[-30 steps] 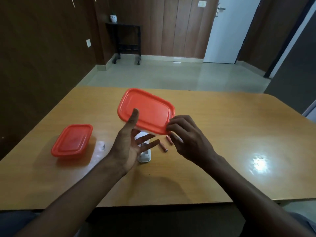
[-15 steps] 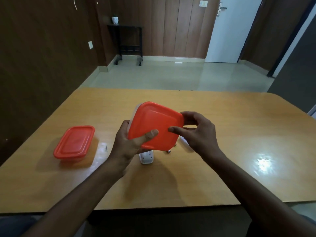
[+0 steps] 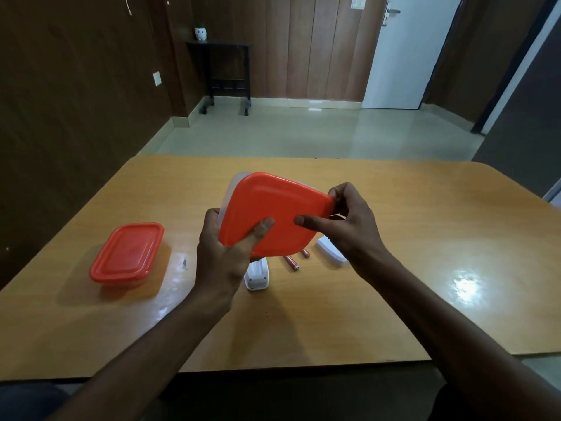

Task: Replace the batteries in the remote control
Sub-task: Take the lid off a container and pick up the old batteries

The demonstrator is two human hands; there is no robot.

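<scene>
Left hand: the left hand (image 3: 224, 256) grips the lower left side of a clear container with a red lid (image 3: 270, 214), thumb laid on the lid, fingers behind it.
Right hand: the right hand (image 3: 349, 226) pinches the container's right corner, thumb pressed on the lid face, fingers curled round the edge.
Held container: lifted above the worktop (image 3: 425, 232) and tilted so the lid faces the camera; its contents cannot be made out.
Remote control: the white remote control (image 3: 256, 276) lies on the worktop just below the held container, partly hidden by it and by the left hand.
Batteries: two red batteries (image 3: 291, 262) lie on the worktop just right of the remote control, side by side.
Battery cover: a white cover (image 3: 331, 253) lies near the batteries, under the right wrist.
Second container: another red-lidded container (image 3: 127, 255) sits closed on the worktop, well to the left.
</scene>
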